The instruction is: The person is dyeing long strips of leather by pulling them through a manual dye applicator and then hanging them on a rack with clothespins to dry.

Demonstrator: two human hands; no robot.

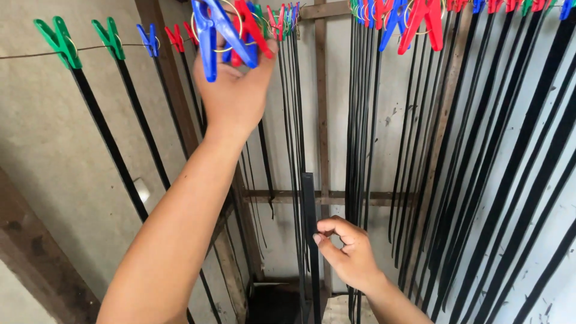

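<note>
Left hand (233, 90) on blue peg (211, 31), right hand (347, 251) pinching black strip (309, 204) edge.

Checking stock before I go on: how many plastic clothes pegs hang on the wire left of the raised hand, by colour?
Green plastic clothes pegs: 2
Blue plastic clothes peg: 1
Red plastic clothes pegs: 2, one partly hidden
Total: 5
Pegs in the grip of the left hand excluded.

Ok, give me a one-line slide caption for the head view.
Left hand grips a blue clothespin on the wire line while right hand pinches a hanging black strip.
</note>
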